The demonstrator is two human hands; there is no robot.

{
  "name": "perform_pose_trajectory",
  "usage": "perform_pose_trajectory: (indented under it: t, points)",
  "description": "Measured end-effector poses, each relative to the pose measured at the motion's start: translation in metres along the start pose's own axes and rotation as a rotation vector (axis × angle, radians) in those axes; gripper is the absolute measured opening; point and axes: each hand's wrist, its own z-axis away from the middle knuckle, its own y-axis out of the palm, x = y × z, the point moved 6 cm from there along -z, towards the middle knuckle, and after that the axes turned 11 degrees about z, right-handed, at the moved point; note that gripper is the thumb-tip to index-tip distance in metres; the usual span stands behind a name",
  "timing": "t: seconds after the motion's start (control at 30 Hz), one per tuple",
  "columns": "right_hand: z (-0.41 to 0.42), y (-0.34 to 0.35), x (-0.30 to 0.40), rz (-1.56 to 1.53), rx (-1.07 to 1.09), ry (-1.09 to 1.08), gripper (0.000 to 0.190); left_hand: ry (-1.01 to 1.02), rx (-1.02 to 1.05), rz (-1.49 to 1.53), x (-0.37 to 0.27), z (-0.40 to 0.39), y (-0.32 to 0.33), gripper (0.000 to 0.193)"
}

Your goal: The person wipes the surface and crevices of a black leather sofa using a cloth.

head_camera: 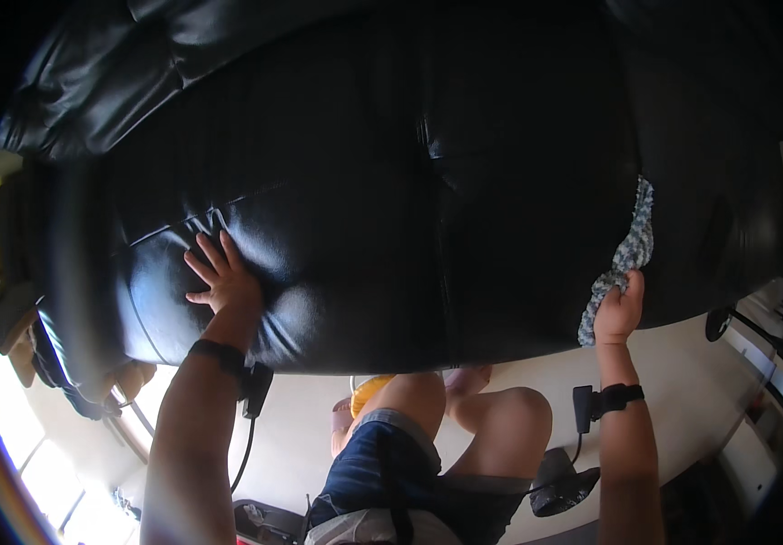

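A black leather sofa seat [357,272] spreads before me, with a seam running down its middle. My left hand [228,283] presses flat on the left cushion, fingers apart, and the leather dents and creases around it. At the right end of the seat, my right hand [619,310] grips a grey-and-white fluffy cloth [633,245]. Part of the cloth reaches up into the gap beside the dark armrest [698,238]; the rest hangs down beside my hand toward the front edge.
A black leather backrest or cushion [112,75] rises at the upper left. Below the sofa edge are a yellow item [367,392] by my legs and a black object [558,487] on the pale floor [282,436]. Shoes [10,313] are at the far left. Cables hang from both wrist bands.
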Motion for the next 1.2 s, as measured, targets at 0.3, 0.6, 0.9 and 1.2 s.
perform_pose_trajectory:
  t: [0.3,0.6,0.9,1.2]
  points:
    - [0.029,-0.038,0.009,-0.104,-0.028,0.014,0.055,0.045,0.037,0.027,-0.008,0.006,-0.002,0.078]
    - [0.12,-0.02,0.261,-0.34,0.308,-0.253,0.039,0.045,0.123,-0.074,0.004,0.003,-0.007,0.077]
    - [0.019,-0.01,0.335,-0.044,0.252,-0.72,0.016,0.035,0.191,-0.108,0.015,0.0,-0.003,0.078]
    - [-0.053,0.006,0.374,-0.153,0.23,-0.156,0.032,0.05,0.237,-0.069,0.006,-0.001,-0.007,0.072]
